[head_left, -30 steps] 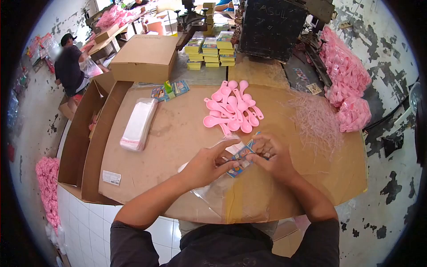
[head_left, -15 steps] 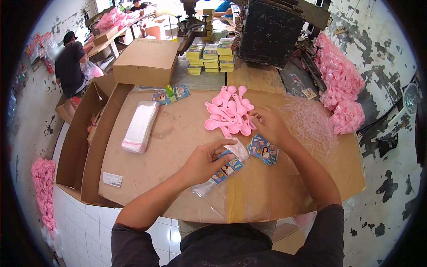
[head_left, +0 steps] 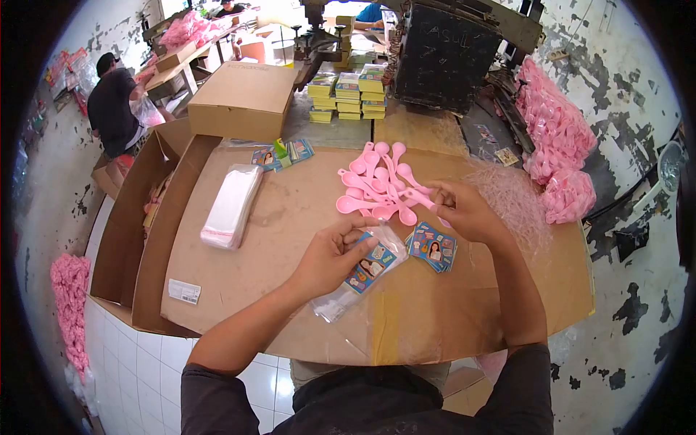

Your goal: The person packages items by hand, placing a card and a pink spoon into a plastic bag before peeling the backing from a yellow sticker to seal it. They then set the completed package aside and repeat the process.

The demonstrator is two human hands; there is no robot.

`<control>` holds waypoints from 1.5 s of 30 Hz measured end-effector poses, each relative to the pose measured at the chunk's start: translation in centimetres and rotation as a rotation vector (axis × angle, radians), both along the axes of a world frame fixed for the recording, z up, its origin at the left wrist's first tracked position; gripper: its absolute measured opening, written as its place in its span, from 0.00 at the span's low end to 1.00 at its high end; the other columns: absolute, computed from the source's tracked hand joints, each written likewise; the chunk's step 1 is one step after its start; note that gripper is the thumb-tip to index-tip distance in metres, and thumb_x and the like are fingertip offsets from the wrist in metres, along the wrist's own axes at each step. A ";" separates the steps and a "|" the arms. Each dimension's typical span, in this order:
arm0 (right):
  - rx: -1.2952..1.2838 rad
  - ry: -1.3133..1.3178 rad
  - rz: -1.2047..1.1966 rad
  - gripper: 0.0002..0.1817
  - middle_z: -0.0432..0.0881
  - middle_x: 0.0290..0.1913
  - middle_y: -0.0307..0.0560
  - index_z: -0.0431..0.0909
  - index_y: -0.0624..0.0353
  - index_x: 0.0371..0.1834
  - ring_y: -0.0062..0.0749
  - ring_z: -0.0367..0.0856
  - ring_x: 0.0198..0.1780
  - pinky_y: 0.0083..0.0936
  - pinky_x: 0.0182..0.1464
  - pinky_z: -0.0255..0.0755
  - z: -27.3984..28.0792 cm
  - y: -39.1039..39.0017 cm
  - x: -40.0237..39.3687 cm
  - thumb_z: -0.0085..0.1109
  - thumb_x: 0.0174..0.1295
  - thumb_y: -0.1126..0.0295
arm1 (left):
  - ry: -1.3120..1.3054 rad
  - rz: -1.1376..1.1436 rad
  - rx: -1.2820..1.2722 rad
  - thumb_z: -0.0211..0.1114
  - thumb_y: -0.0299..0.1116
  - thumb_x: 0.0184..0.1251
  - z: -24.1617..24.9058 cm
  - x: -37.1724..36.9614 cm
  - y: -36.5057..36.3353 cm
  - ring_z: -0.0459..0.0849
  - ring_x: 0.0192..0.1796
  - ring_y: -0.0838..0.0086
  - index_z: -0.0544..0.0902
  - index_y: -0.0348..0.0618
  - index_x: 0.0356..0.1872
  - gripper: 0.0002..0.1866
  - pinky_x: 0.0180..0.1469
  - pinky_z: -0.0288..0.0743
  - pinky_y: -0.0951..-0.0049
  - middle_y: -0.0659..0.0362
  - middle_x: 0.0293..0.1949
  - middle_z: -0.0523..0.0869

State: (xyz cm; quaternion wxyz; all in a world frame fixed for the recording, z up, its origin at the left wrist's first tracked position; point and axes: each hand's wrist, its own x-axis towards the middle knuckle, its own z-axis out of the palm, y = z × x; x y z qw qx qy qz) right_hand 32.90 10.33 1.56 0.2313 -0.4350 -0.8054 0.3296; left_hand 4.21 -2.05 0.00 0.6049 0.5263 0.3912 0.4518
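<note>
My left hand [head_left: 328,255] is closed on a clear plastic bag [head_left: 335,303], with thumb and fingers at its upper end. A printed blue card [head_left: 373,267] shows in or under the bag's film. My right hand [head_left: 465,210] pinches a pink measuring spoon [head_left: 418,197] at the right side of the pile; its fingers hide part of it. The other pink spoons [head_left: 377,181] lie heaped just beyond my hands. Below my right hand is a small stack of blue printed cards [head_left: 433,248], touched by neither hand.
At left lie a stack of clear bags [head_left: 232,206] and banded cards [head_left: 283,154]. A closed carton [head_left: 243,98], card stacks [head_left: 348,94] and a black machine [head_left: 444,58] stand behind. Plastic strands [head_left: 511,203] and bagged pink pieces [head_left: 554,130] are at right. A person [head_left: 114,105] sits at far left.
My right hand has moved right and slightly toward me, drawing a pink spoon out from the pile's edge. My left hand stays on the bag, its card now turned a little.
</note>
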 end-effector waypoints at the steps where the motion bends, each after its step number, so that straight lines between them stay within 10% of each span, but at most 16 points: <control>1: -0.070 0.036 0.004 0.19 0.80 0.31 0.43 0.83 0.67 0.58 0.27 0.78 0.34 0.30 0.40 0.75 1.8 -1.4 -0.7 0.64 0.63 0.77 | 0.001 0.014 -0.038 0.65 0.26 0.79 0.2 0.1 0.0 0.85 0.44 0.85 0.77 0.36 0.67 0.20 0.43 0.80 0.82 0.59 0.46 0.91; 5: 0.336 -0.266 0.025 0.18 0.81 0.36 0.43 0.81 0.68 0.61 0.24 0.79 0.40 0.28 0.44 0.74 1.6 -2.2 -0.8 0.61 0.69 0.75 | -0.019 0.015 0.027 0.66 0.26 0.78 -1.9 0.4 0.4 0.85 0.43 0.85 0.77 0.37 0.67 0.20 0.43 0.79 0.83 0.60 0.44 0.90; 11: -0.287 0.374 0.099 0.15 0.84 0.47 0.40 0.80 0.69 0.59 0.19 0.81 0.47 0.23 0.50 0.76 1.5 -3.3 -3.8 0.60 0.75 0.72 | -0.049 0.028 0.079 0.67 0.25 0.77 -1.5 0.7 0.4 0.86 0.44 0.83 0.77 0.37 0.67 0.21 0.46 0.81 0.79 0.59 0.44 0.90; 26: -0.180 0.603 0.073 0.38 0.76 0.46 0.39 0.62 0.56 0.81 0.21 0.83 0.47 0.18 0.45 0.77 2.8 -6.3 -8.1 0.63 0.66 0.82 | -0.034 0.009 0.062 0.65 0.24 0.78 -1.6 0.6 0.1 0.86 0.45 0.84 0.77 0.34 0.69 0.21 0.44 0.80 0.81 0.57 0.47 0.91; 40: -0.107 0.711 0.101 0.26 0.82 0.48 0.45 0.65 0.60 0.71 0.25 0.83 0.50 0.24 0.53 0.77 -0.1 -6.3 -8.4 0.62 0.73 0.78 | -0.037 0.032 0.020 0.63 0.33 0.82 -2.4 0.1 0.9 0.85 0.42 0.88 0.79 0.35 0.67 0.19 0.33 0.76 0.83 0.60 0.45 0.91; 45: -0.200 0.599 0.288 0.14 0.79 0.62 0.47 0.74 0.61 0.65 0.31 0.78 0.64 0.34 0.67 0.71 0.6 -5.1 -6.8 0.52 0.80 0.74 | -0.135 -0.029 -0.030 0.61 0.33 0.83 -1.1 -0.5 0.7 0.90 0.49 0.76 0.77 0.37 0.69 0.20 0.52 0.84 0.74 0.55 0.50 0.91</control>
